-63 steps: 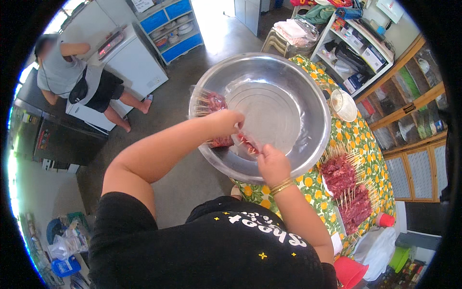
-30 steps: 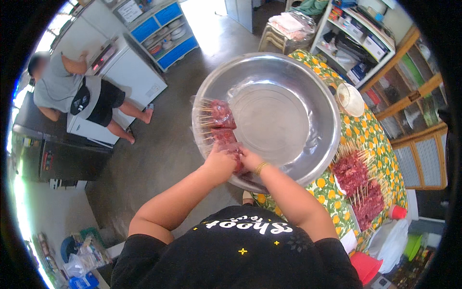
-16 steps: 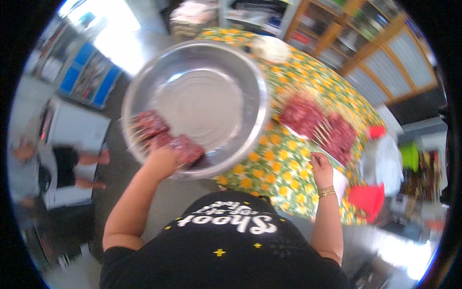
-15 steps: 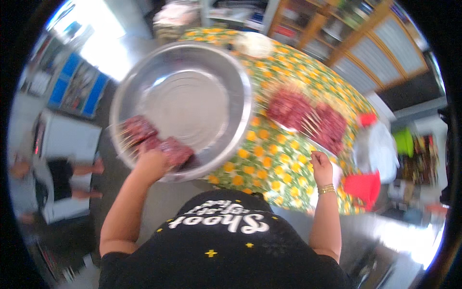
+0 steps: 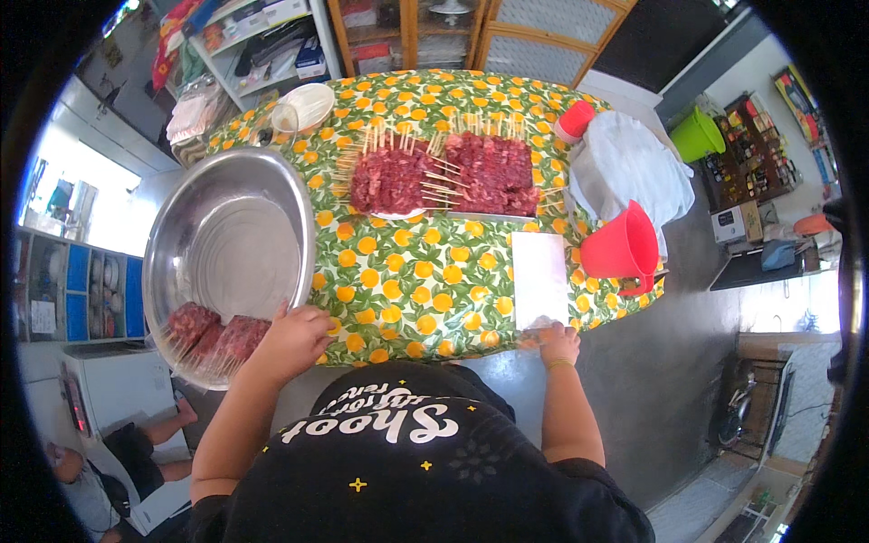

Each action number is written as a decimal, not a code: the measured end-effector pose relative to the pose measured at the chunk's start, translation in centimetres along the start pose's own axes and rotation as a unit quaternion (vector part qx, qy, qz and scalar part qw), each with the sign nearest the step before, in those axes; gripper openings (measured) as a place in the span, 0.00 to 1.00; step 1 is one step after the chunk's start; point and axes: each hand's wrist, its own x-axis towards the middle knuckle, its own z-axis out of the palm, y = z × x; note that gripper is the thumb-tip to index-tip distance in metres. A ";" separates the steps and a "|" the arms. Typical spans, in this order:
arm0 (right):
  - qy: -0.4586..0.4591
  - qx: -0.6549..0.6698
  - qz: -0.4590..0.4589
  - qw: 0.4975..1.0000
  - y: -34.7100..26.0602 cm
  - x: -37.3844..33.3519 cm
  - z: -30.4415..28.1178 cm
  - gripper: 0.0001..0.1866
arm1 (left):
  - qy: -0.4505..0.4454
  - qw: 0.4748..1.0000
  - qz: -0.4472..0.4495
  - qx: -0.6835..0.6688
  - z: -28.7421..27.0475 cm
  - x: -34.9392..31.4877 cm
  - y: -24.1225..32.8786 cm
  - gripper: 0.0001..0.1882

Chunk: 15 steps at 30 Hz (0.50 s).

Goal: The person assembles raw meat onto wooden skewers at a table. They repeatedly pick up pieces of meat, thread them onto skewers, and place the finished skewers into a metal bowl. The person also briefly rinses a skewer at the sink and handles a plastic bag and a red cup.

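packages: white flat rectangular pack [image 5: 539, 278] lying on the patterned table [image 5: 425, 271] near its front edge, just left of the red jug [image 5: 623, 246]. small boxes [image 5: 310, 60] on the shelf [image 5: 237, 41] beyond the table, blue and white. cardboard box [image 5: 740, 223] far right, on a dark surface. no screens seen.

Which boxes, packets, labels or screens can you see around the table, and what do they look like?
White flat packet: on the tablecloth's near edge, rectangular, under the right hand.
Blue box: on the white shelf behind the table, small, lying flat.
Red box: in the wooden cabinet, low and wide.
Cardboard box: on the floor at far right, white-and-tan.
No screen visible.
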 end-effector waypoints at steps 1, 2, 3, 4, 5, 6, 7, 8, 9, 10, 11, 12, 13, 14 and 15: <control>0.004 -0.025 -0.019 1.000 0.4 0.1 -0.1 0.24 | -0.001 1.000 0.012 -0.003 0.1 0.6 1.2 0.12; 0.036 -0.048 -0.067 0.996 0.7 0.2 -0.2 0.16 | 0.005 1.000 0.023 -0.004 0.3 1.2 2.3 0.12; 0.044 -0.035 -0.119 0.991 1.4 0.5 -0.4 0.14 | 0.008 0.999 0.033 -0.005 0.5 1.6 3.4 0.12; 0.038 -0.038 -0.165 0.985 2.0 1.1 -0.6 0.12 | 0.005 0.999 0.038 0.002 0.8 1.9 4.3 0.11; 0.026 -0.033 -0.203 0.978 2.6 1.8 -0.6 0.11 | 0.008 0.999 0.044 0.000 1.1 2.2 5.2 0.11; 0.050 -0.025 -0.230 0.972 3.2 2.1 -0.3 0.09 | 0.007 0.999 0.045 0.006 1.5 2.3 6.1 0.11; 0.060 0.023 -0.170 0.983 3.6 1.9 0.4 0.09 | 0.014 0.998 0.052 0.016 1.9 2.5 6.9 0.11; 0.070 0.070 -0.109 0.989 4.1 1.5 1.4 0.10 | 0.006 0.999 0.044 0.017 2.3 2.7 7.6 0.10; 0.116 0.121 -0.073 0.983 4.8 1.4 2.3 0.10 | 0.006 0.999 0.042 0.022 2.7 3.1 8.4 0.10; 0.167 0.207 -0.040 0.963 5.4 0.9 3.6 0.12 | 0.007 0.999 0.042 0.030 3.1 3.5 9.0 0.10; 0.136 0.256 0.102 0.952 5.8 -0.2 5.4 0.17 | 0.000 1.000 0.024 0.015 3.5 3.9 9.7 0.10; 0.108 0.298 0.244 0.916 6.2 -1.6 7.2 0.21 | -0.008 1.000 0.007 0.002 3.9 4.2 10.3 0.10; -0.124 0.254 0.207 0.937 7.2 -3.0 8.5 0.27 | -0.018 1.000 -0.010 -0.008 4.3 4.5 10.9 0.10; -0.346 0.186 0.181 0.902 8.3 -3.8 9.5 0.32 | -0.022 0.999 -0.036 -0.033 4.7 4.6 11.6 0.12; -0.423 0.280 0.105 0.855 10.0 -5.4 9.9 0.35 | -0.024 0.996 -0.061 -0.058 5.3 4.8 12.3 0.15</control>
